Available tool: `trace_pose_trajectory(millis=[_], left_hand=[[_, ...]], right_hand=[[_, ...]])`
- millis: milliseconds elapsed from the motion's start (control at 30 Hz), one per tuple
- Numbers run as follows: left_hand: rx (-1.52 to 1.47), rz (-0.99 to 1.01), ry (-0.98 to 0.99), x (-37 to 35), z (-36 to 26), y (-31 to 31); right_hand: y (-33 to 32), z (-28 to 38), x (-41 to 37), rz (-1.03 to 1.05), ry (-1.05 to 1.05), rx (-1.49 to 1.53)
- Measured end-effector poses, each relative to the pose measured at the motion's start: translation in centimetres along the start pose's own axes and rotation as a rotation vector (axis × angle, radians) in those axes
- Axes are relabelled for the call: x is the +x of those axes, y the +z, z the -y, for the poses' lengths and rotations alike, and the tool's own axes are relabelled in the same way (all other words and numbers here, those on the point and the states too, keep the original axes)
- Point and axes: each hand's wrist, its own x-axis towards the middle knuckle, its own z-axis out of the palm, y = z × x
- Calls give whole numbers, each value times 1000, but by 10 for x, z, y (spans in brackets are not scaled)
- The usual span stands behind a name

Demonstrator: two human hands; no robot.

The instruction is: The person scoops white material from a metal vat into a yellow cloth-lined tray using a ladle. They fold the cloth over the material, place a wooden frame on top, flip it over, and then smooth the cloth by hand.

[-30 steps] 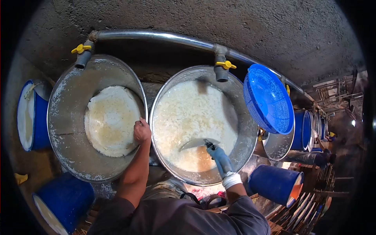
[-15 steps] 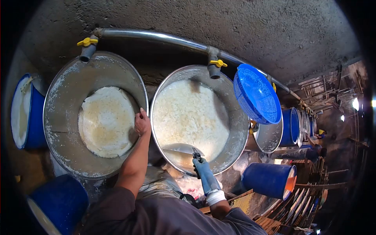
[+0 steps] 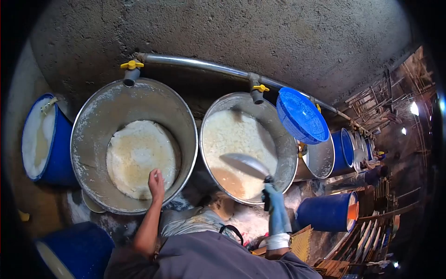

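Note:
My right hand (image 3: pixel 275 197), in a light blue glove, is closed round the dark handle of a wide metal scoop (image 3: pixel 248 165). The scoop is tilted over the right metal vat (image 3: pixel 287 162), which holds a white, lumpy mass (image 3: pixel 239 139). Bare and touching nothing that shows, my left hand (image 3: pixel 156 183) is raised over the near side of the left metal vat (image 3: pixel 93 139), its fingers loosely curled. A round white mass (image 3: pixel 139 151) lies in that vat.
A metal pipe (image 3: pixel 200 63) with yellow-handled taps runs behind the vats. A blue basket (image 3: pixel 302 116) sits at the right vat's far right. Blue barrels stand left (image 3: pixel 62 153), front left (image 3: pixel 83 249) and right (image 3: pixel 320 211). Further back at the right is another person (image 3: pixel 374 174).
My left hand has come off the left vat's rim to over its near side. My right hand has moved right, and the scoop has lifted out of the white mass. The view has shifted.

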Motion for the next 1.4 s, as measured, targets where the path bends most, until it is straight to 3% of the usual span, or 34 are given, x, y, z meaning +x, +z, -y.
trace_pose_trajectory(millis=[167,267,300,333,400,533,600,667,733,867,900,967,1033,1133,1200,1333,1400], left_hand=[[92,-63,34,-16,-18,-103],[110,-127,46,-20,-31,-132],[111,-157,42,-20,-34,-137],[109,-188,41,-20,-36,-139],[100,-206,42,-21,-37,-135],[76,-176,35,-25,-31,-116],[78,-175,23,-31,-31,-103],[86,-148,-35,-37,-32,-92],[90,-156,-45,-39,-31,-83],[83,0,-88,-50,-35,-81],[90,-65,-94,-53,-35,-81],[82,45,-64,-63,-32,-82],[160,-20,-91,-85,-40,-85],[273,-101,-131,-131,-43,-91],[227,-173,-143,-157,-45,-99],[285,-380,-169,-216,-55,-115],[293,-470,-217,-272,-61,-121]], right_hand=[[-12,59,-35,25,-267,559],[-8,65,-27,243,-378,836],[-10,59,-7,144,-316,772],[-8,63,7,264,-387,631],[16,57,28,-67,-116,521],[54,25,18,117,65,461],[60,-17,35,248,257,627],[65,-43,45,247,459,765],[65,-74,61,253,534,786],[75,-86,57,263,614,759],[76,-90,62,373,651,744],[85,-89,70,527,720,682],[101,-62,61,582,762,764],[121,-49,76,915,706,649],[155,-37,84,988,736,574],[238,2,75,1111,698,249],[250,23,33,1181,595,91]])
